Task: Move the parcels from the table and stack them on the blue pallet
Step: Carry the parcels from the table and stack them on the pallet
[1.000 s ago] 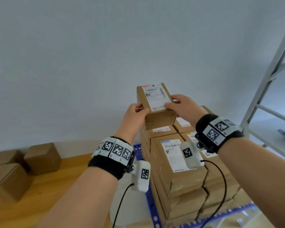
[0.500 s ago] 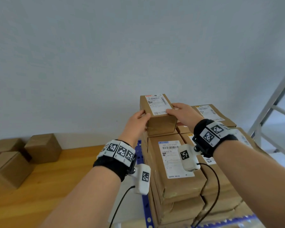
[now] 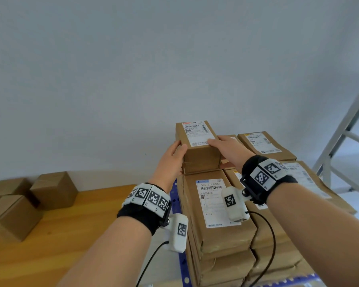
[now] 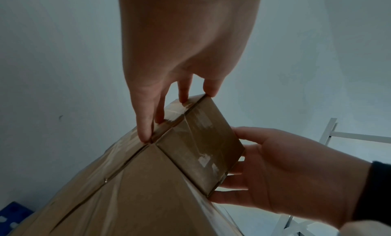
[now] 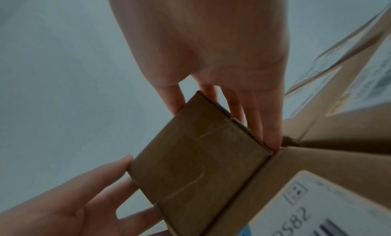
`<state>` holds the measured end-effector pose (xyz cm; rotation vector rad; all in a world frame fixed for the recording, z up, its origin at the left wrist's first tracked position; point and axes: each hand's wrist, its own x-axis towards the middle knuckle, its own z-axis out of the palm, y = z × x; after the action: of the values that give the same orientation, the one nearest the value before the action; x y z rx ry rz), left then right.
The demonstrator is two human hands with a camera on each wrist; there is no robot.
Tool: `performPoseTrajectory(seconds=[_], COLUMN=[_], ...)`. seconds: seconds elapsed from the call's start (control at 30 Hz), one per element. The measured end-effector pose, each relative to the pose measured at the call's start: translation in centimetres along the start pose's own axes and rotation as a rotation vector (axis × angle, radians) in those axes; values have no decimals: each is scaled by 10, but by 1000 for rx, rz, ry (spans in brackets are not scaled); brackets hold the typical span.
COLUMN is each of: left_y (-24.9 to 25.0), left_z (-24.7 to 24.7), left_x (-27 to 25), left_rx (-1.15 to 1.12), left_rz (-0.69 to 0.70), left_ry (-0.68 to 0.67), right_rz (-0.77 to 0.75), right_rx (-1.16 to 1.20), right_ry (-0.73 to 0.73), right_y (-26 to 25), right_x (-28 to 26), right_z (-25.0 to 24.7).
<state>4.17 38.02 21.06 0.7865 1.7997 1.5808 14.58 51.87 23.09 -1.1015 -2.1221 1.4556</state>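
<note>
A small brown parcel (image 3: 197,146) with a white label sits on the back left of the parcel stack (image 3: 215,204) on the blue pallet (image 3: 181,264). My left hand (image 3: 174,156) grips its left side, thumb at the front top edge. Opposite it, my right hand (image 3: 224,148) grips the right side. The left wrist view shows the left hand's fingers (image 4: 148,122) lying along the parcel (image 4: 198,146), whose lower edge meets the box beneath. In the right wrist view the right hand (image 5: 222,105) holds the far side of the parcel (image 5: 198,164).
A wooden table (image 3: 50,235) at the left carries several plain brown boxes (image 3: 52,189). More labelled parcels (image 3: 263,146) lie on the stack's right side. A grey metal frame (image 3: 344,146) stands at the far right. A pale wall is close behind.
The parcel has come down from above the stack onto its back left corner, both hands still holding it. My view has tilted down and to the left.
</note>
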Motion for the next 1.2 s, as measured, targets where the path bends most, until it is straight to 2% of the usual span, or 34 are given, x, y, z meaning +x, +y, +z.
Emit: performPoseTrajectory(seconds=[0.27, 0.47, 0.7, 0.83, 1.0, 1.2], left_y=[-11, -9, 7, 24, 33, 0], left_z=[2, 2, -19, -52, -116, -224], left_x=[5, 1, -11, -20, -34, -66], left_rx=[88, 85, 140, 175, 263, 390], left_rz=[60, 50, 31, 102, 203, 152], left_ry=[-26, -34, 64, 153, 275, 336], right_rz=[24, -5, -261, -399, -465, -485], right_rx=[3, -35, -132, -180, -181, -242], right_ry=[41, 64, 269, 293, 227, 122], right_y=[2, 3, -38, -70, -101, -125], right_x=[-2, -6, -27, -39, -52, -55], right_z=[2, 4, 5, 25, 79, 185])
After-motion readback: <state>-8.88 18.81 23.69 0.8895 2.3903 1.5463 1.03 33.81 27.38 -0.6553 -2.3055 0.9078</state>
